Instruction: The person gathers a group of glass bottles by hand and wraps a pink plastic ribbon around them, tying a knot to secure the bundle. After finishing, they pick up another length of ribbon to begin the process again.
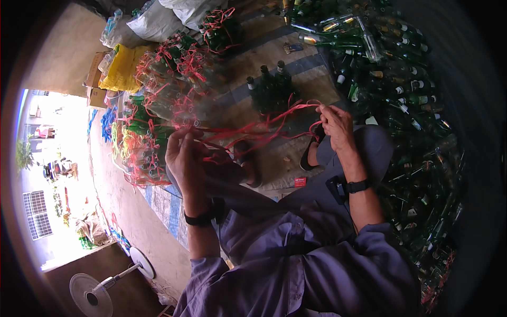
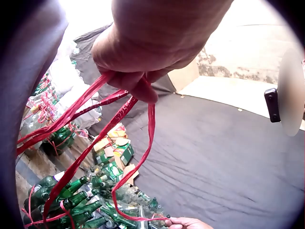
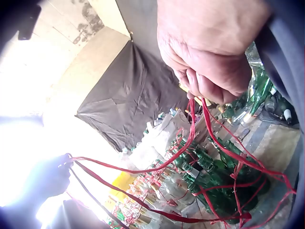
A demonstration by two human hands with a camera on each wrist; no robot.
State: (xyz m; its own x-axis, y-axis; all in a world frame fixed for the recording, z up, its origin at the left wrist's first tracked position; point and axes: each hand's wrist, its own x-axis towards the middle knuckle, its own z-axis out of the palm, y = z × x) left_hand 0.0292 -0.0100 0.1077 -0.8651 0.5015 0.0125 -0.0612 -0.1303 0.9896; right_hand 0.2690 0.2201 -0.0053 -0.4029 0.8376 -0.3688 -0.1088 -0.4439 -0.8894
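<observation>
The left hand point(image 1: 183, 161) and right hand point(image 1: 338, 128) pinch red string point(image 2: 125, 110) between them, apparently spreading its strands. Beyond, green bottles point(image 1: 272, 89) stand huddled, seemingly for mutual support, toward the striped mat's point(image 1: 311, 83) right edge.

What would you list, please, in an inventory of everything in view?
Cord: several strands, red, between both hands
Standing bottles: a few, green, floor ahead
Loose bottles: uncountable, mostly green, right side
Tied bottles: many, green and clear, left
Yellow sack: one, yellow, upper left
White sacks: at least two, white, upper left
Cardboard boxes: at least two, brown, left
Packet: one, red, floor centre
Fan: one, pale, lower left
Wristbands: two, black, wrists
Left hand, right hand: one each, gripping cord
</observation>
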